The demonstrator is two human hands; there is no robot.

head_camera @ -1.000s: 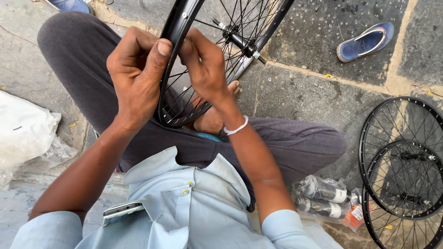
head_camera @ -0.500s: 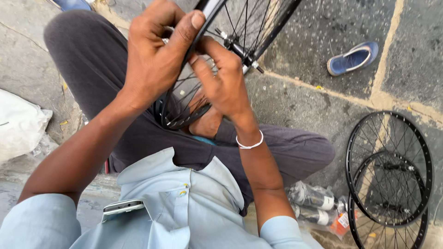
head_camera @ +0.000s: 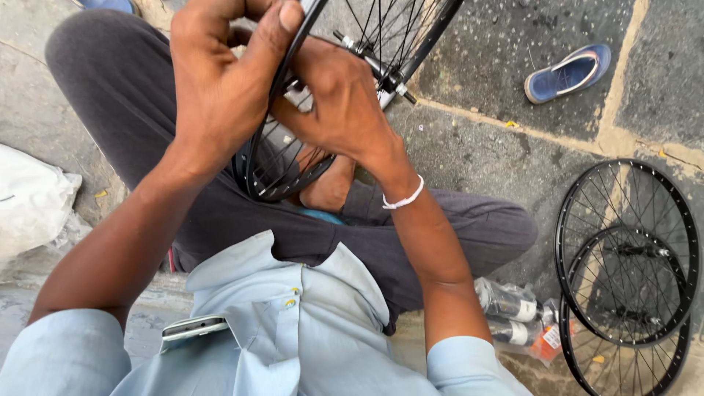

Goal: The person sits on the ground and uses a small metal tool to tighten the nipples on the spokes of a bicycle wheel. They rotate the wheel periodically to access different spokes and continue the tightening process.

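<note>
A black spoked bicycle wheel [head_camera: 275,187] stands upright in my lap, its lower rim resting between my crossed legs and its metal hub axle [head_camera: 370,66] near the top. My left hand [head_camera: 220,81] grips the rim from the left, thumb pressed over its edge. My right hand [head_camera: 341,99] reaches through from the right, fingers closed among the spokes by the rim; what the fingertips pinch is hidden. A white band sits on my right wrist.
Two more black spoked wheels [head_camera: 631,271] lie stacked on the stone floor at right. A clear bag of small bottles [head_camera: 517,319] sits by my right knee. A blue sandal [head_camera: 568,73] lies beyond. A white sack [head_camera: 29,202] is at left. A phone [head_camera: 194,328] pokes from my shirt pocket.
The view has drawn closer and shifted. My left hand has risen along the rim, and my right hand has come up beside it among the spokes.
</note>
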